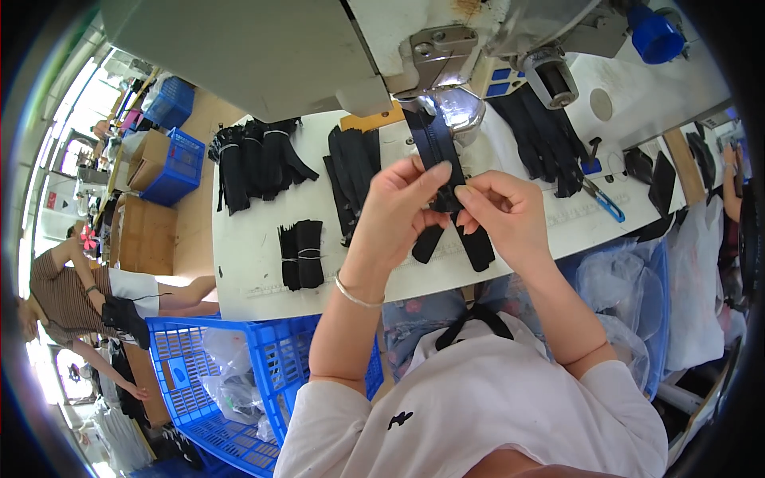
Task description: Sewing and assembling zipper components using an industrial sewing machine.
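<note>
A long black zipper (432, 139) runs down from the needle area of a sewing machine (446, 60) toward me. My left hand (406, 203) pinches it from the left, thumb on top and fingers curled beneath. From the right, my right hand (502, 211) grips the same strip between thumb and fingertips, close to the left hand. Below my fingers, dark tails (476, 248) hang over the table's near part. Just left of my left hand lies a stack of black strips (351, 163). The fingers partly hide the held section.
Tied black bundles (263, 155) and a smaller bundle (301, 255) lie on the white table (255, 275) at left. At right are more black strips (538, 135) and blue-handled snips (607, 203). A blue crate (263, 350) stands below left; another person (76, 287) is beyond it.
</note>
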`<move>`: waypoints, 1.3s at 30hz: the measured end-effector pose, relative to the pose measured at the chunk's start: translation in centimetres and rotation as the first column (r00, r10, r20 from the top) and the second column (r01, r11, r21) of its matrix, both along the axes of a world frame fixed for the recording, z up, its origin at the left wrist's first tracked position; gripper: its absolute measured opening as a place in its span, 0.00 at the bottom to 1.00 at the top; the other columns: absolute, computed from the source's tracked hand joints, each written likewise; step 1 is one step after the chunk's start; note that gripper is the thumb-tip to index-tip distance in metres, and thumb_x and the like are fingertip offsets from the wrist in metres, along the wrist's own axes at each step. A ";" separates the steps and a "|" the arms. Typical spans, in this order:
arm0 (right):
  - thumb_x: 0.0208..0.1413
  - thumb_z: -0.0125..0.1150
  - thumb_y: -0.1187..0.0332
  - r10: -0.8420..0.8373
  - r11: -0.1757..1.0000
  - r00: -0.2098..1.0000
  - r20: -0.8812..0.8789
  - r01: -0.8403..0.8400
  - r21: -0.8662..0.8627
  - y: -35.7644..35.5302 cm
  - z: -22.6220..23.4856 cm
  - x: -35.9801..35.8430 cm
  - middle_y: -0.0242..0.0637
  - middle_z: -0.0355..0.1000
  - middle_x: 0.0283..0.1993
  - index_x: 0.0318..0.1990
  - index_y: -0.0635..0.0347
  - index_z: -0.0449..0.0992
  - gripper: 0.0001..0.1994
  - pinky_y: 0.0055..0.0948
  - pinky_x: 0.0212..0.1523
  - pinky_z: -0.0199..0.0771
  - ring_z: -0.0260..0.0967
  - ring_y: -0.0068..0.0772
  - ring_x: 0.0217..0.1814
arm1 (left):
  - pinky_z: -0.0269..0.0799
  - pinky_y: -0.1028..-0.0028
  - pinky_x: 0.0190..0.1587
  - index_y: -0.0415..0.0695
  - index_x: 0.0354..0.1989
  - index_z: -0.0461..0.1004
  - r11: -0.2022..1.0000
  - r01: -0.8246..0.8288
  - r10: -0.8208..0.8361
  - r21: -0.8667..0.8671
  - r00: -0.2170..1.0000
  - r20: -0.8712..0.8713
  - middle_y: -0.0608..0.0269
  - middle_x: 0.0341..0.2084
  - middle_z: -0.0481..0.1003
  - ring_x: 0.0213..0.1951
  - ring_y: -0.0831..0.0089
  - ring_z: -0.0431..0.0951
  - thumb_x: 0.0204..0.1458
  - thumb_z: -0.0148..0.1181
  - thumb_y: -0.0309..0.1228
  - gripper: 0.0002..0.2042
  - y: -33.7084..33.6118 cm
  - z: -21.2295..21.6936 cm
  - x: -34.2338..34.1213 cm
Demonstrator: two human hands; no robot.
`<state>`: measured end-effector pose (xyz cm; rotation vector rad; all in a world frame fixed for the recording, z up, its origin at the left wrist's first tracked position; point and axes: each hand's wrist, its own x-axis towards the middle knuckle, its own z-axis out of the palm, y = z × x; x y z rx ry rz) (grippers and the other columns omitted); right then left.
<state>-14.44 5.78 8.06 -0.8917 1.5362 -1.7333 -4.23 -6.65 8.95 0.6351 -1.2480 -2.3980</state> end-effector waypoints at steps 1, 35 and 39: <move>0.56 0.59 0.71 0.003 1.000 1.000 -0.001 -0.003 0.000 -0.1 0.0 0.0 0.32 0.72 0.23 0.33 0.67 0.75 0.07 0.16 0.25 0.68 0.68 0.16 0.23 | 0.74 0.79 0.26 0.40 0.35 0.72 0.999 0.036 -0.035 0.020 0.999 -0.040 0.67 0.25 0.74 0.24 0.79 0.74 0.56 0.57 0.28 0.04 0.2 -0.5 0.6; 0.61 0.52 0.68 -0.068 0.997 0.965 -0.254 0.075 0.019 0.2 -4.2 -1.4 0.27 0.65 0.23 0.31 0.62 0.70 0.09 0.17 0.26 0.57 0.58 0.14 0.24 | 0.73 0.79 0.22 0.40 0.29 0.66 0.975 -0.098 0.155 0.199 0.944 -0.291 0.66 0.21 0.70 0.20 0.76 0.74 0.54 0.59 0.26 0.08 2.8 -3.5 0.7; 0.61 0.52 0.68 -0.083 0.996 0.961 -0.265 0.084 -0.005 0.0 -3.9 -1.0 0.27 0.64 0.23 0.31 0.62 0.70 0.09 0.16 0.26 0.57 0.58 0.14 0.24 | 0.73 0.79 0.22 0.40 0.29 0.66 0.978 -0.120 0.165 0.169 0.944 -0.284 0.65 0.21 0.71 0.20 0.76 0.74 0.54 0.59 0.26 0.08 2.8 -3.3 0.8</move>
